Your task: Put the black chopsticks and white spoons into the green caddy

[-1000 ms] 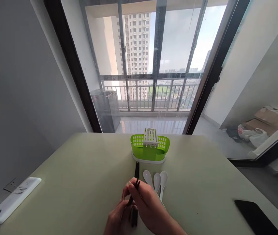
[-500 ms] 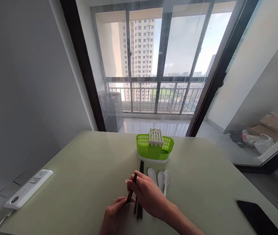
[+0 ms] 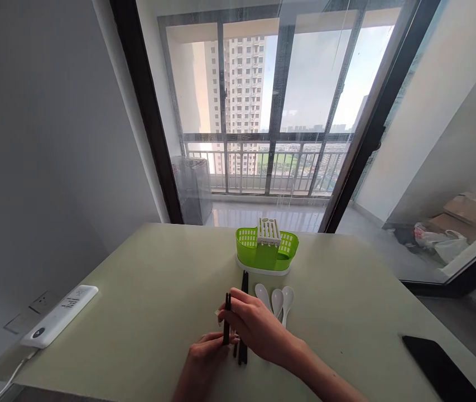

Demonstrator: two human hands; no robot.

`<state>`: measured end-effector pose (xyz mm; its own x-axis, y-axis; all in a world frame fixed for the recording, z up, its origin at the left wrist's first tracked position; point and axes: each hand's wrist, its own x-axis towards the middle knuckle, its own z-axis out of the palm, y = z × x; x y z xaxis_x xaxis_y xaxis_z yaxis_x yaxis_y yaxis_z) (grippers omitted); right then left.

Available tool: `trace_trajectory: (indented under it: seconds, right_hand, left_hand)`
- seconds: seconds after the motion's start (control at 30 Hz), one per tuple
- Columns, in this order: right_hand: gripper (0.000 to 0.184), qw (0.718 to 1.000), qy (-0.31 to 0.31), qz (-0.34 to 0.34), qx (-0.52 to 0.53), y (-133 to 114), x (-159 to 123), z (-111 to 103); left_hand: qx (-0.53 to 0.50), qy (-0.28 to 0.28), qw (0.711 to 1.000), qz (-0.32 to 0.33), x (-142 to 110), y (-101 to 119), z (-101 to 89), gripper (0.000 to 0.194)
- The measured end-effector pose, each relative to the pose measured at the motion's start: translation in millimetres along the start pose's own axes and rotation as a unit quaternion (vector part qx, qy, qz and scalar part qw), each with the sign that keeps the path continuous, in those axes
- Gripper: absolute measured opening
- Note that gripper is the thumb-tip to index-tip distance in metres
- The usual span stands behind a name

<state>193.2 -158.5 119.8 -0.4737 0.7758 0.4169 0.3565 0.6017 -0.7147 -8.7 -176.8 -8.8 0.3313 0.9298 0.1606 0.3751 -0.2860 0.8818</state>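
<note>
My right hand (image 3: 255,326) pinches a pair of black chopsticks (image 3: 226,317) and holds them nearly upright above the pale green table (image 3: 137,301). My left hand (image 3: 202,357) rests just below, its fingertips touching the lower end of that pair. More black chopsticks (image 3: 244,312) lie flat on the table under my right hand, pointing toward a green cutlery holder (image 3: 267,251) with a white slotted insert. Three white spoons (image 3: 277,301) lie side by side to the right of the flat chopsticks.
A white power strip (image 3: 59,315) lies on the table's left edge. A black phone (image 3: 441,365) lies near the right front corner. Behind the table are large glass doors onto a balcony with a railing. Boxes and bags sit on the floor at right.
My right hand has lifted the held chopsticks from a slant to almost upright and shifted slightly left. The view has drifted, so the holder and spoons sit further right.
</note>
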Motion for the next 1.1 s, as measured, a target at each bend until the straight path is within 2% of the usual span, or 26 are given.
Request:
trace_trajectory:
  seconds: [0.27, 0.5, 0.6, 0.9, 1.1]
  right_hand:
    - [0.028, 0.999, -0.016, -0.002, -0.039, -10.6, -0.5, -10.3]
    - [0.016, 0.996, 0.052, 0.046, -0.059, -17.4, -6.6, -22.3]
    - [0.017, 0.995, 0.068, 0.053, -0.056, -20.6, -11.4, -26.4]
    - [0.018, 0.993, 0.023, 0.047, -0.104, -34.5, -11.1, -38.3]
    - [0.019, 0.991, 0.008, 0.045, -0.122, -40.0, -8.2, -37.6]
  left_hand:
    - [0.024, 0.01, 0.999, -0.018, 1.3, 4.8, 3.0, 0.027]
    - [0.039, 0.009, 0.999, -0.013, 2.0, 13.4, 2.5, 0.027]
    - [0.036, 0.008, 0.999, -0.009, 2.6, 12.2, 3.0, 0.027]
    - [0.023, 0.008, 0.999, -0.039, 0.8, 12.1, 3.8, 0.029]
    - [0.007, -0.001, 1.0, -0.02, 1.3, 5.3, 3.4, 0.03]
